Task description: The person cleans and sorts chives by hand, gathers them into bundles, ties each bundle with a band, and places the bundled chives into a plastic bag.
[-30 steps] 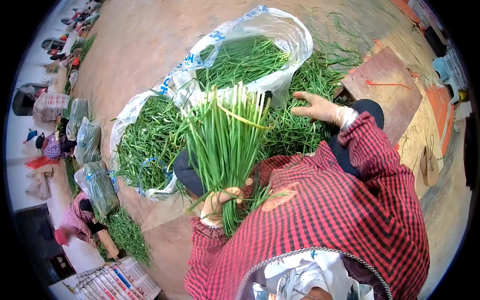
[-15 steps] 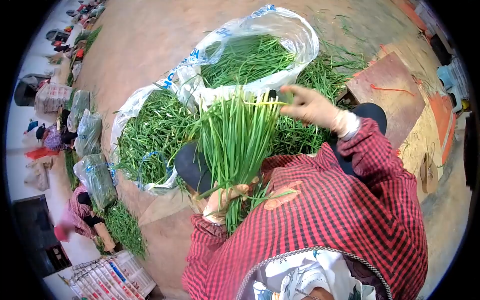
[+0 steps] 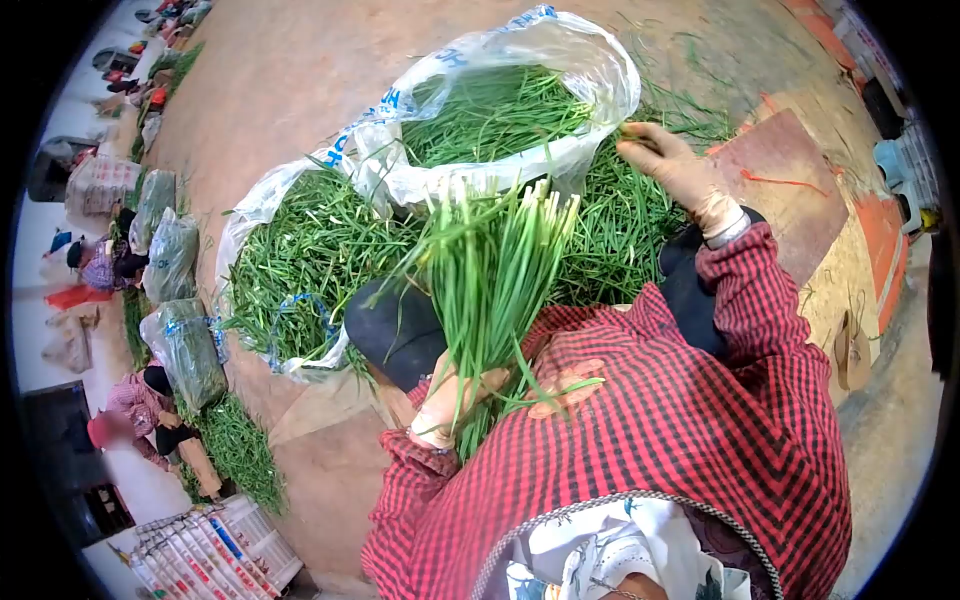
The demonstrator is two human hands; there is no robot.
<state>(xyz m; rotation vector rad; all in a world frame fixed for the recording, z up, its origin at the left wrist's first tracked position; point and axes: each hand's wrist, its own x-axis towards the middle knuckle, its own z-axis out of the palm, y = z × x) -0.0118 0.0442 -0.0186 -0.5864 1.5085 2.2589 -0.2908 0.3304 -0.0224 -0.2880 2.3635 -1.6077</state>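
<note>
My left hand (image 3: 448, 400), in a pale glove, is closed around the lower part of a bunch of garlic chives (image 3: 495, 265). The pale cut ends point up and away from me, while loose leaves hang over the wrist side. My right hand (image 3: 680, 180), also gloved, is off to the right of the bunch with thumb and fingers pinched. A small yellowish-green bit shows at its fingertips, too small to name. Beyond the bunch stands an open clear plastic bag (image 3: 480, 168) with chives inside. Loose chives (image 3: 615, 235) lie in a heap below my right hand.
Another open bag (image 3: 235, 245) of cut greens is at the left. A brown board (image 3: 780, 190) with a red string lies at the right near a sandal (image 3: 853, 355). Filled bags (image 3: 190, 350), crates (image 3: 215, 550) and a co-worker (image 3: 140, 405) are along the left.
My right hand has moved right and away from the bunch, where it was at a yellowish stem. The bunch in my left hand has shifted slightly right.
</note>
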